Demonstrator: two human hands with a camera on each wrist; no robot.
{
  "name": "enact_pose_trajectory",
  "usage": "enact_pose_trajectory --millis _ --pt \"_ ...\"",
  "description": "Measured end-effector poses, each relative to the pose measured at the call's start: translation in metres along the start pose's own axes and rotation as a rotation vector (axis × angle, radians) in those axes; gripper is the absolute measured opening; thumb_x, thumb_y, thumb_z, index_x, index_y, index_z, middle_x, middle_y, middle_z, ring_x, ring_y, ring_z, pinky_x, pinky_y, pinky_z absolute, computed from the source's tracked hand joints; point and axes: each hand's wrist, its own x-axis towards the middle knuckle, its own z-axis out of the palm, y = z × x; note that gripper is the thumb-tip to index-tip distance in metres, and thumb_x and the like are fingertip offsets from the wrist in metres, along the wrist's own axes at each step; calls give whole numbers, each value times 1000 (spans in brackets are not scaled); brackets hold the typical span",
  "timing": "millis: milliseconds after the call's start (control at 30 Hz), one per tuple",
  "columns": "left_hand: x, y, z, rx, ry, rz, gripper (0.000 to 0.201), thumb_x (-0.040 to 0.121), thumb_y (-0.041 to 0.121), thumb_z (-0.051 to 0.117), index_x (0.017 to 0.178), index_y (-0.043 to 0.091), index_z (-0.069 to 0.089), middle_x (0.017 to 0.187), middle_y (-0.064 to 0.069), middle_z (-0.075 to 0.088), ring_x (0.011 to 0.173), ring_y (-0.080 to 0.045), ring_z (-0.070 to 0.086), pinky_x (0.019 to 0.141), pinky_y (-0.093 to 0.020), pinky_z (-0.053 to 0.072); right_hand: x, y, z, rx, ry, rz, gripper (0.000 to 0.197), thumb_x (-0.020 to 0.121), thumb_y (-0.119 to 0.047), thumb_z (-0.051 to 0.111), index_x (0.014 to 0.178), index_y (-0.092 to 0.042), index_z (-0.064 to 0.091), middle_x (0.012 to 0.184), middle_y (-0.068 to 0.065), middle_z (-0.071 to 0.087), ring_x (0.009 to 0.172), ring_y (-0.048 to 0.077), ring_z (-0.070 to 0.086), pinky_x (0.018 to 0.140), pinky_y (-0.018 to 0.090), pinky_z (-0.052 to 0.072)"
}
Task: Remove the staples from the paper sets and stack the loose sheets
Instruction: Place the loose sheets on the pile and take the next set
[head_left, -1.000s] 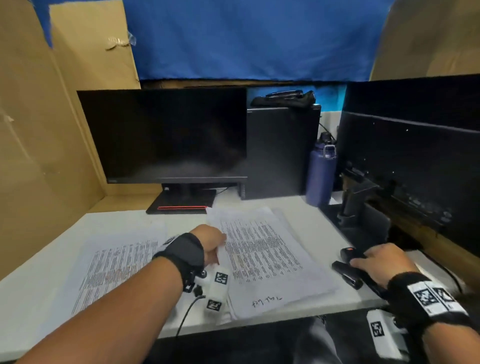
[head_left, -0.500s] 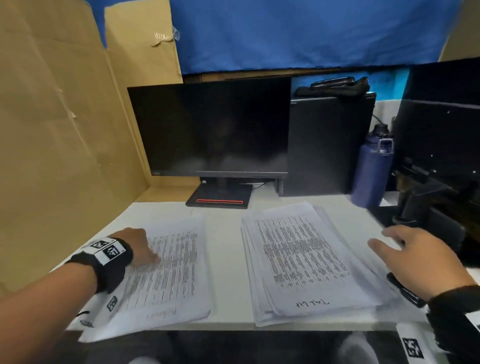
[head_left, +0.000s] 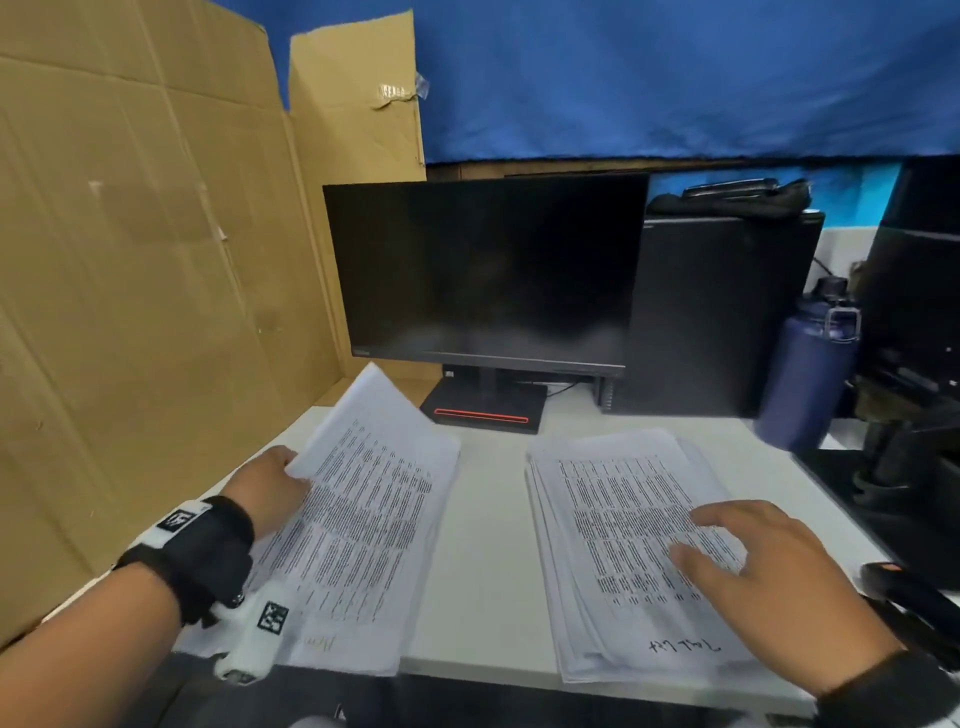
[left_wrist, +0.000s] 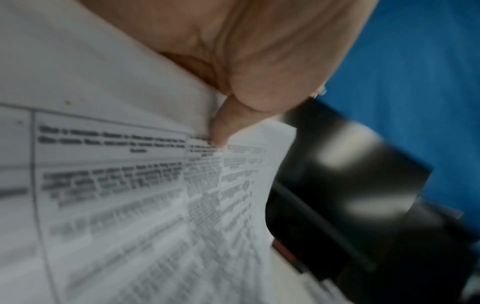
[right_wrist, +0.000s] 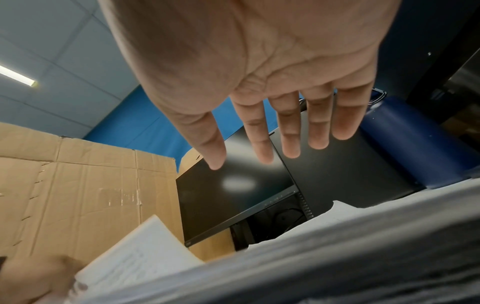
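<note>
Left hand (head_left: 270, 486) pinches the far-left corner of the left paper set (head_left: 363, 525), thumb on top, corner lifted off the white desk (head_left: 483, 545). Right hand (head_left: 769, 577) hovers flat, fingers straight and spread, over the right paper stack (head_left: 613, 530); contact not resolvable. Judgement: sheets are light, limp and slick, so they fan and slide easily and tear at a staple. Best hold is at the corner, beside the staple; staple itself not visible. Stapler-like black tool (head_left: 914, 608) lies just right of the stack.
</note>
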Motion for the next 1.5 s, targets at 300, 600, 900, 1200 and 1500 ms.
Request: enact_pose_trajectory --millis 300,600,900,1200,1500 --pt "-91 53 -27 -878 -297 284 38 83 11 77 118 19 66 110 -12 79 98 -43 75 93 -65 56 -9 -24 -5 596 -16 -2 68 67 -67 76 127 -42 53 117 -21 65 106 -7 63 95 29 50" --pt "-149 105 38 -969 -663 243 38 85 18 76 120 5 72 116 -16 78 108 -38 74 93 -46 60 -27 -19 -5 1096 -71 191 46 71 -24 84 114 -15 73 108 5 78 101 27 74 100 54 50" --pt "-141 108 46 -1226 -655 154 42 84 13 80 120 -6 71 120 -30 72 111 -45 71 99 -53 57 -32 -20 13 930 -104 155 19 85 -12 74 104 -15 75 97 2 80 92 21 76 88 44 55" --pt "-139 85 69 -1195 -703 152 64 62 27 95 116 -2 75 117 -29 73 107 -45 73 91 -52 61 -38 -25 16 857 -177 164 17 89 -14 73 106 -18 74 98 -3 80 93 16 76 85 36 58" --pt "-138 93 42 -462 -236 538 9 83 23 83 85 31 80 85 15 77 82 -1 69 76 -22 48 -43 -26 18 746 -231 108 19 87 -17 76 106 -23 75 99 -9 79 94 11 75 94 41 57"
